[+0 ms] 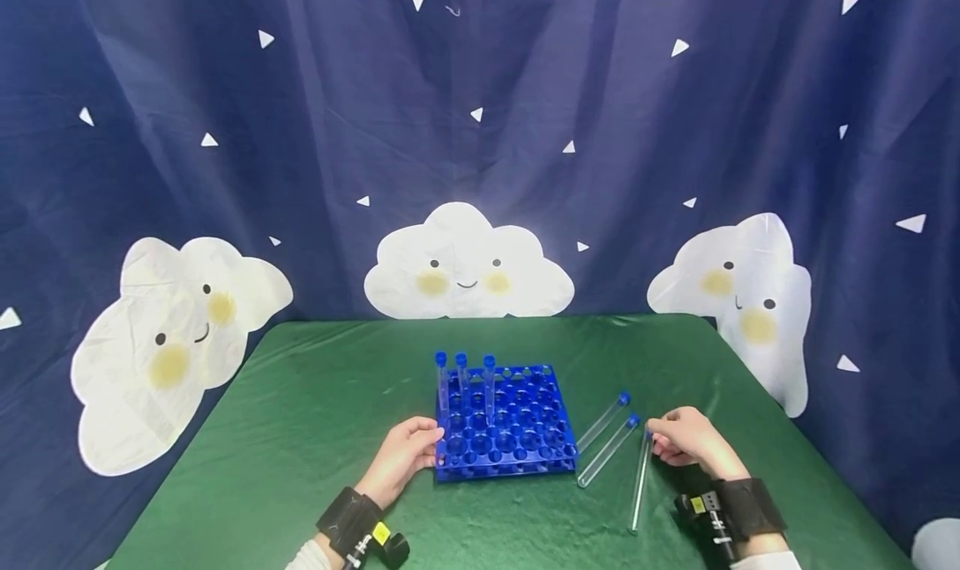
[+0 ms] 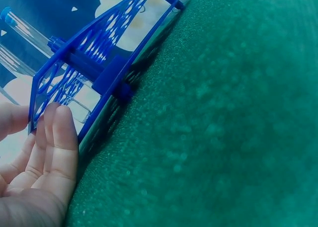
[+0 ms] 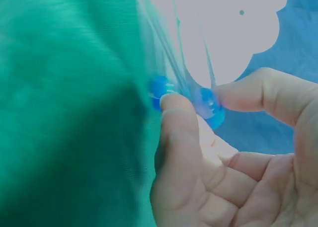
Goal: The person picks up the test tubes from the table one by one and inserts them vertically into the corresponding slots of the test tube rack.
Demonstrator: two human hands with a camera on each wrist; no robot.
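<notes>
A blue test tube rack [image 1: 510, 468] stands in the middle of the green table. My left hand [image 1: 405, 459] grips its left edge; the left wrist view shows the thumb and fingers on either side of the rack's upper plate [image 2: 36, 95]. Three capped clear test tubes stand upright in the rack, one being the rightmost tube [image 1: 490, 391]. Right of the rack, my right hand [image 1: 693, 438] pinches a test tube [image 1: 640, 487] by its blue cap [image 3: 212, 109] between thumb and finger. Its lower end points toward me, and whether it touches the cloth cannot be told.
Two more test tubes lie on the cloth between the rack and my right hand, a nearer one [image 1: 606, 455] and a farther one [image 1: 600, 424]. Green cloth [image 1: 300, 437] covers the table. A dark blue curtain [image 1: 480, 153] with clouds hangs behind it.
</notes>
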